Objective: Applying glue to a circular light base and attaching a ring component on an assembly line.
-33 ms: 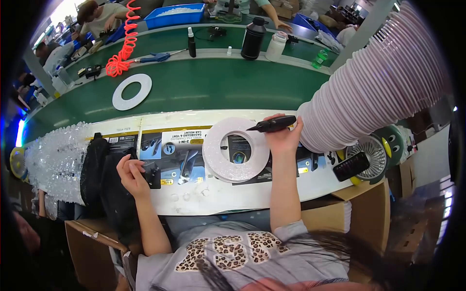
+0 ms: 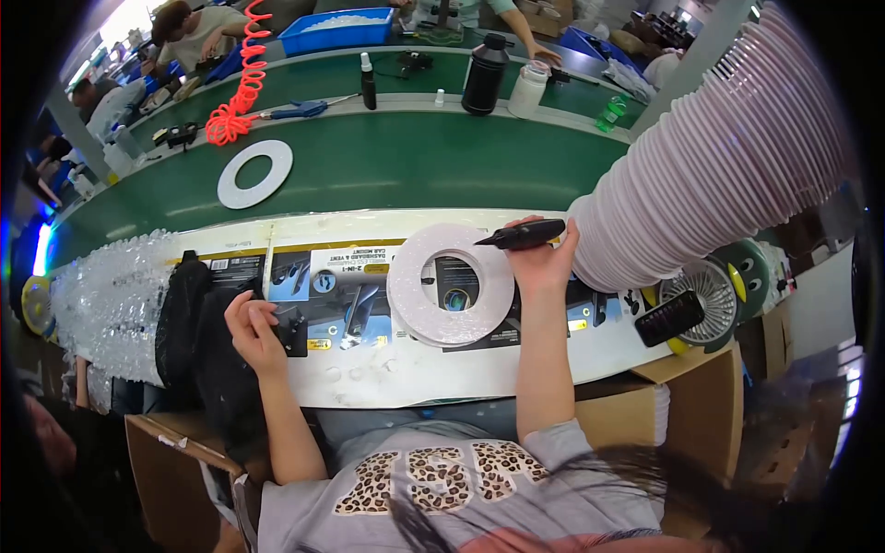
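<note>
My right hand [image 2: 542, 261] is closed around a black pointed tool [image 2: 525, 234]. The forearm rises almost straight from the grey sleeve [image 2: 560, 444], and the tool lies crosswise in the fingers, its narrow tip directed left over the upper rim of a white ring [image 2: 411, 309]. My left hand [image 2: 256, 339] is raised beside the black cloth [image 2: 219, 355], elbow bent, fingers half curled; whether they grip anything, I cannot tell.

The ring is flat, broad and glossy, with a round central hole. It sits in front of me, between my two hands, on a printed sheet [image 2: 350, 309] that shows through the hole. A second edge shows along its lower left side.

To the right, just beside my right hand, a tall stack of white rings [image 2: 701, 175] leans outward. A phone [image 2: 669, 318] rests near it, against a small round fan [image 2: 712, 293]. Beyond the worktop, another white ring [image 2: 274, 164] lies on the green belt [image 2: 369, 166].
</note>
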### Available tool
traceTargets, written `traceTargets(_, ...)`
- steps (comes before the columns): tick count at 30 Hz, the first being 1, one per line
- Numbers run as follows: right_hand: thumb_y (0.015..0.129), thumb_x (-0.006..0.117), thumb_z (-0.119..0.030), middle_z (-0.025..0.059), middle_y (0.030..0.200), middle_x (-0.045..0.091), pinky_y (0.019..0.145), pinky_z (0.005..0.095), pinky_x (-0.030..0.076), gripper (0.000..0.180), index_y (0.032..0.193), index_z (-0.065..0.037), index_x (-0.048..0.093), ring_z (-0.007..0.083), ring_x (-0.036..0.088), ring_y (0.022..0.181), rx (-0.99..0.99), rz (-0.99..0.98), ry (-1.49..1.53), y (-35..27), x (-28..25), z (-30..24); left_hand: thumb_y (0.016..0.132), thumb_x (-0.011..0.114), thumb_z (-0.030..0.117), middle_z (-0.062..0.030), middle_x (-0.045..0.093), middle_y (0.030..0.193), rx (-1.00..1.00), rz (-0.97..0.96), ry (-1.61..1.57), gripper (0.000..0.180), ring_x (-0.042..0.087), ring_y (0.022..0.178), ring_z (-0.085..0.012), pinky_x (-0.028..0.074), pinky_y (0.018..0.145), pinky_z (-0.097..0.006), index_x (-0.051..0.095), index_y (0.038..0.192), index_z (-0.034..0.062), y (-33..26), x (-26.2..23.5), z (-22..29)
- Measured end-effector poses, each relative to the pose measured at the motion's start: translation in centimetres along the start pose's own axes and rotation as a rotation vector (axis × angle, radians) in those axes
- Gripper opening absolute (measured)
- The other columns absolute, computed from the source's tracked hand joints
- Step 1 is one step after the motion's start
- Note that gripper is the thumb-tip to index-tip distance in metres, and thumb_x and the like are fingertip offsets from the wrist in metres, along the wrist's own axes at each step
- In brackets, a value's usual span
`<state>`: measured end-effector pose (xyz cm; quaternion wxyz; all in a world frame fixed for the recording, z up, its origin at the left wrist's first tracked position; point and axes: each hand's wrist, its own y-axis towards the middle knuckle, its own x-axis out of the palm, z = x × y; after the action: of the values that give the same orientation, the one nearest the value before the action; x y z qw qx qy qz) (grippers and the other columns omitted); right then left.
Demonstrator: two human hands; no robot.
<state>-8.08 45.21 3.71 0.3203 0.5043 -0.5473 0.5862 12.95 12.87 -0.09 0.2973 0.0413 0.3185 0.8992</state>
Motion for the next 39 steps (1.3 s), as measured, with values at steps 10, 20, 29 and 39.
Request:
traceTargets(10, 0.085, 0.060, -0.028, 0.0187, 0.109, 0.057, 0.098, 0.0482, 0.043, 0.040, 0.112, 0.000, 0.049, 0.0327, 0.055, 0.106, -0.072, 0.092, 0.117, 1.4, -2.4, -2.0, 0.095, 0.046, 0.008, -0.0059, 0.061, 0.079, 0.014, -0.140, 0.036, 0.017, 0.050, 0.064, -0.0074, 0.041, 0.060, -0.021, 0.053, 0.108, 0.0004, 0.4, 3.2, 5.5)
traceTargets(20, 0.092, 0.053, -0.030, 0.0179, 0.121, 0.054, 0.105, 0.0513, 0.037, 0.039, 0.118, -0.001, 0.049, 0.0329, 0.051, 0.117, -0.103, 0.045, 0.178, 2.0, -3.3, -2.8, 0.092, 0.050, 0.004, -0.0091, 0.062, 0.083, 0.215, -0.439, 0.214, 0.013, 0.058, 0.075, -0.0149, 0.045, 0.068, -0.025, 0.059, 0.099, -0.0008, 2.0, 6.9, 12.1)
traceTargets(29, 0.091, 0.055, -0.029, 0.0158, 0.116, 0.057, 0.101, 0.0471, 0.041, 0.038, 0.117, -0.001, 0.050, 0.0303, 0.053, 0.111, -0.102, 0.045, 0.166, 1.5, -2.6, -2.7, 0.078, 0.066, 0.010, -0.0108, 0.065, 0.089, 0.490, -0.735, 0.418, 0.018, 0.060, 0.085, -0.0287, 0.047, 0.078, -0.037, 0.062, 0.095, 0.0027, 4.0, 11.3, 14.4)
traceTargets(39, 0.087, 0.061, -0.026, 0.0174, 0.111, 0.056, 0.098, 0.0465, 0.044, 0.037, 0.111, -0.001, 0.049, 0.0319, 0.056, 0.107, -0.159, 0.011, 0.153, 1.3, -2.6, -3.0, 0.062, 0.079, 0.040, -0.0086, 0.061, 0.116, 0.687, -1.435, 0.726, 0.061, 0.046, 0.125, -0.0228, 0.027, 0.109, -0.045, 0.062, 0.110, 0.0074, -1.6, 14.8, 8.6)
